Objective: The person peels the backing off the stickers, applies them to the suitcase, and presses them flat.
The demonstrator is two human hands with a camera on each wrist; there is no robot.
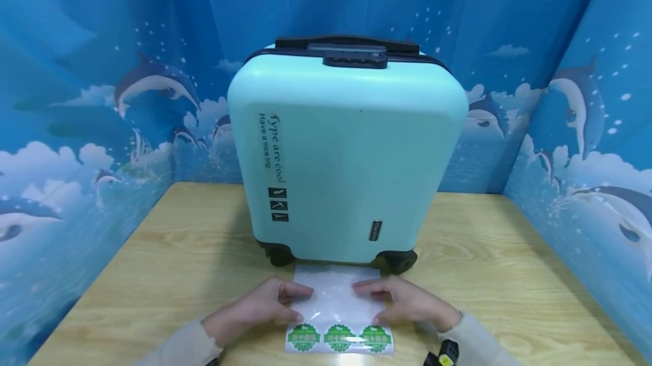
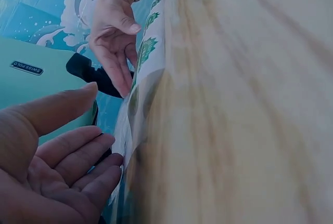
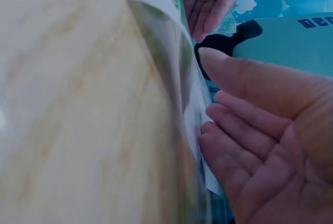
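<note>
Left hand (image 1: 270,301) and right hand (image 1: 403,301), fingers relaxed and ungrasping, seemingly touch the sticker sheet (image 1: 333,301) at nine and three o'clock; a closed suitcase (image 1: 346,156) stands at twelve.

The suitcase (image 1: 346,168) stands toward the back edge of the desk (image 1: 509,275); the sheet (image 1: 331,301) lies in front, between left hand (image 1: 270,301) and right hand (image 1: 402,300).

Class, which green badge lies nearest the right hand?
The rightmost green badge in the head view, close to the right hand; the other two lie farther left.

Left hand (image 1: 272,302) and right hand (image 1: 406,300) face each other (fingers (image 2: 82,157) seemingly relaxed).
</note>
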